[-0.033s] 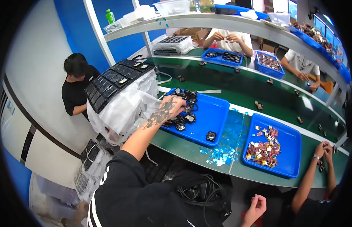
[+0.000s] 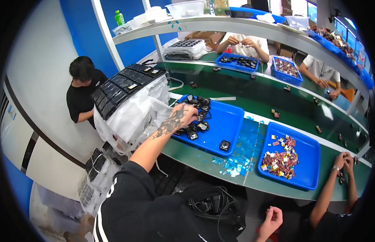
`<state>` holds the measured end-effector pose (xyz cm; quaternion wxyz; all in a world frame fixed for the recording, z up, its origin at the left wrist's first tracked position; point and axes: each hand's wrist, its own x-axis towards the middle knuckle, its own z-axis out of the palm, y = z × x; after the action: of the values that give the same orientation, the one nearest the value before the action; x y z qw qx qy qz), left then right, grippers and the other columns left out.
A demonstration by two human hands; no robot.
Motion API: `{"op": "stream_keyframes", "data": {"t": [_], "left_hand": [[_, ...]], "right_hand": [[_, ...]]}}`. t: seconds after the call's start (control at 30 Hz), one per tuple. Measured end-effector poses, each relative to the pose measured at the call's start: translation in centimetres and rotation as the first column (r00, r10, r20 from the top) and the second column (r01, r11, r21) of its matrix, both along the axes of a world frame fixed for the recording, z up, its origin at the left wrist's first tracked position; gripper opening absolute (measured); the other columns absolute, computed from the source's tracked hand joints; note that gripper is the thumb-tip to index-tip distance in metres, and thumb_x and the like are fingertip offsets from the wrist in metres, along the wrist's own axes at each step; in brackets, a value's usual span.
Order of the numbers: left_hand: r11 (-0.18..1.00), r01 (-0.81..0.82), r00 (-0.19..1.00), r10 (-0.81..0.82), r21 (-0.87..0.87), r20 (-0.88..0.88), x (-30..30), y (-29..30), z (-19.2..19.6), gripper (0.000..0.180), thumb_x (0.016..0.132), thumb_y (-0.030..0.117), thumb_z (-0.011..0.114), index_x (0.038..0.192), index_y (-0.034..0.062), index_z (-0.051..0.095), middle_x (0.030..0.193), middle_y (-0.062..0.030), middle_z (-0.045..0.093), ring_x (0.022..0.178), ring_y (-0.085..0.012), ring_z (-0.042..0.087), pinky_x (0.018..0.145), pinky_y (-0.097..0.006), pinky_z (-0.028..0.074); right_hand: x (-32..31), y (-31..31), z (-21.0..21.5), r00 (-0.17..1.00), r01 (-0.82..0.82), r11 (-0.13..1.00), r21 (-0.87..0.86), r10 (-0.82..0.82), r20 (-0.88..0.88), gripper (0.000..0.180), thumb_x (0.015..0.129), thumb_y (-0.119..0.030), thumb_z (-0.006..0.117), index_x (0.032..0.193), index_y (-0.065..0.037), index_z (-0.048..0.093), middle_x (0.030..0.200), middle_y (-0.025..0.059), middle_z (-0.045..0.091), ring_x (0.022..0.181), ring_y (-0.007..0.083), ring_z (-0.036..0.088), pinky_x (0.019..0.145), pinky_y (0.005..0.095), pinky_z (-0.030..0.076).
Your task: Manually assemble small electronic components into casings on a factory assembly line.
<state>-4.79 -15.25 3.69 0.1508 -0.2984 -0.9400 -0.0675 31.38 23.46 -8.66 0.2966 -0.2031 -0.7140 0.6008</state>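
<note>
Device tray [image 2: 225, 125]: devices [image 2: 192, 135] mostly in its left part. Compartment tray [image 2: 115, 92] atop pile [image 2: 131, 109], left of it. Parts tray [image 2: 308, 161] right. Belt [image 2: 235, 88] behind it.

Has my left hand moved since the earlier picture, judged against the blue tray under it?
No, not visibly: the left hand is over the same black parts at the left end of the blue tray, with no shift either way.
</note>
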Motion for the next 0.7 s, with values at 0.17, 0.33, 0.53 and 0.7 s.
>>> {"op": "stream_keyframes", "data": {"t": [0.17,0.33,0.53,0.7], "left_hand": [[0.985,-0.077,0.989,0.056,0.156,0.134,2.4,0.4,-1.6,0.016,0.086,0.024,0.068,0.097,0.0127,0.071,0.096,-0.0078,0.067,0.094,-0.028,0.065,0.084,-0.041,0.051],[0.914,-0.049,0.996,0.073,0.403,-0.045,6.3,3.6,-1.0,0.015,0.088,0.021,0.066,0.1,0.013,0.072,0.083,-0.0069,0.065,0.082,-0.0286,0.064,0.074,-0.041,0.053],[0.867,0.458,0.869,-0.39,0.197,-0.306,18.1,13.1,-2.0,0.027,0.077,0.012,0.065,0.103,0.0118,0.071,0.087,0.0008,0.062,0.076,-0.0152,0.062,0.062,-0.029,0.048],[0.853,0.439,0.887,-0.359,0.284,-0.291,17.9,14.7,-2.9,0.037,0.071,0.012,0.071,0.107,0.0076,0.071,0.086,-0.0015,0.063,0.073,-0.0162,0.062,0.061,-0.031,0.05]], "right_hand": [[-1.3,-1.4,1.0,0.991,-0.129,0.991,-0.049,0.127,-0.036,0.004,0.094,-0.003,0.059,0.094,0.0,0.062,0.081,0.0001,0.061,0.074,0.0054,0.056,0.067,0.019,0.045],[-3.2,-4.1,4.1,0.938,-0.347,0.929,-0.133,0.344,-0.039,0.012,0.096,-0.008,0.057,0.1,0.002,0.063,0.083,0.0052,0.064,0.075,0.0092,0.06,0.067,0.0222,0.05],[-9.9,-8.0,6.4,0.828,-0.558,0.764,-0.325,0.538,-0.157,0.029,0.102,-0.018,0.051,0.119,0.004,0.058,0.087,0.0077,0.063,0.072,0.0098,0.06,0.063,0.0242,0.055],[-13.2,-7.5,8.7,0.882,-0.461,0.755,-0.467,0.448,-0.148,0.018,0.094,0.001,0.056,0.11,0.004,0.062,0.084,0.004,0.062,0.069,0.0071,0.059,0.06,0.0237,0.058]]}}
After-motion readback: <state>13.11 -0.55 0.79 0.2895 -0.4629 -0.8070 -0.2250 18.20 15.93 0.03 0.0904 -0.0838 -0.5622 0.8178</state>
